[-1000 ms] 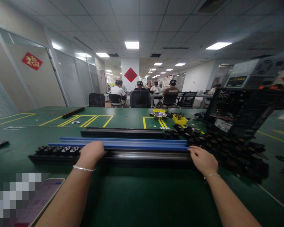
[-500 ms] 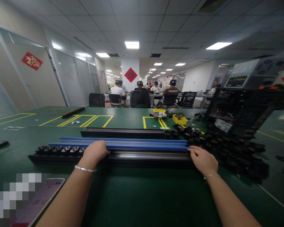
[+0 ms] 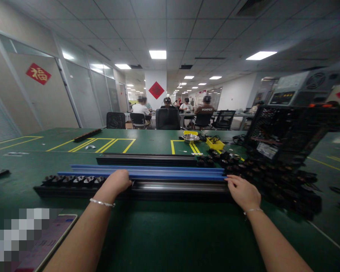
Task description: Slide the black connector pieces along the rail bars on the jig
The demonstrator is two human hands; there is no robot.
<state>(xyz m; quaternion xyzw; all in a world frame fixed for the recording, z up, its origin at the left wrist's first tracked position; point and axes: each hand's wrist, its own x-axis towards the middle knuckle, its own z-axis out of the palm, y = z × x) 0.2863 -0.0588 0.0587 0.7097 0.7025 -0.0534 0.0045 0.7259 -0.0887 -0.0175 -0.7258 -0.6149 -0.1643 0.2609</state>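
A long black rail (image 3: 181, 188) with a shiny metal channel lies across the table in front of me. Several small black parts with metal tops (image 3: 79, 180) sit in a row on its left section. Curled down over the rail, just right of that row, is my left hand (image 3: 115, 185); a bit of a small black part shows at its fingertips, and most of the fingers are hidden. My right hand (image 3: 245, 192) is closed at the rail's right end, thumb and forefinger together. Its fingertips come close to the end of the blue strips (image 3: 175, 173) behind the rail.
Another black rail (image 3: 147, 159) lies behind the blue strips. At right are a heap of black parts (image 3: 286, 185) and an open computer case (image 3: 274, 132). A metal bowl (image 3: 190, 138) and yellow tray (image 3: 215, 143) stand farther back. A phone (image 3: 53, 238) lies front left.
My left hand has shifted slightly to the right along the rail, uncovering a little more of the row of black parts. My right hand stays in place.
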